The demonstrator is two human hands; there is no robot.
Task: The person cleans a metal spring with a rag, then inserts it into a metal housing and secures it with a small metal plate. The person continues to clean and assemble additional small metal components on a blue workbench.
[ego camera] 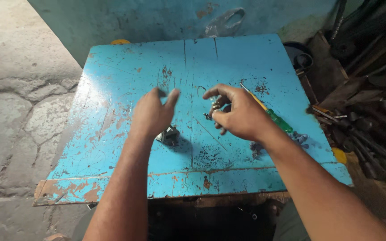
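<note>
My left hand (152,112) hovers over the blue painted table (121,80) with its fingers apart and nothing in it. Just below it on the tabletop lies a small grey metal part (169,135). My right hand (237,111) is to the right of it, fingers pinched on a small metal piece (212,107) held above the table. A screwdriver with a yellow and green handle (277,118) lies on the table behind my right wrist, partly hidden by it.
The tabletop is worn, with chipped paint and a split front edge. A heap of dark metal rods and scrap (367,107) fills the right side. Cracked concrete floor (14,98) lies to the left. A clear plastic bag (223,22) rests against the back wall.
</note>
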